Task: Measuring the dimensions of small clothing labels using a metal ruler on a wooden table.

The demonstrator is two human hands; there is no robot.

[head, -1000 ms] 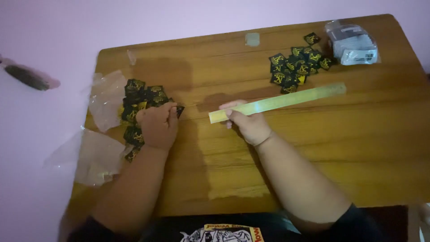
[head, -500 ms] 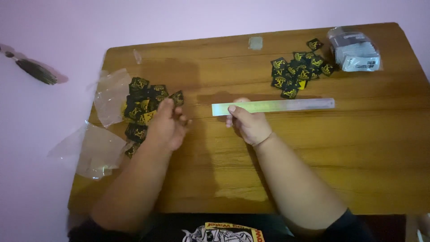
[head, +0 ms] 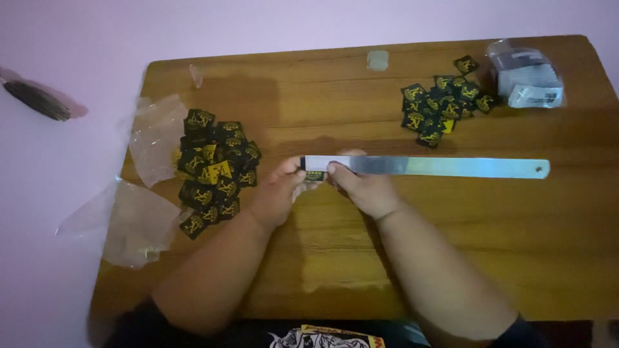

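A long metal ruler (head: 451,167) lies flat across the middle of the wooden table (head: 490,245). My right hand (head: 364,188) pinches it near its left end. My left hand (head: 277,192) meets that same end and holds a small black and yellow square label (head: 314,176) against the ruler's underside edge. A heap of the same labels (head: 213,171) lies just left of my left hand. A smaller heap of labels (head: 442,106) sits beyond the ruler at the upper right.
Two crumpled clear plastic bags (head: 151,135) (head: 129,222) hang over the table's left edge. A plastic-wrapped grey bundle (head: 525,80) stands at the far right corner. A scrap of tape (head: 378,60) sticks near the far edge.
My left hand left the left heap and came to the ruler's left end with one label. The ruler swung from tilted to level.
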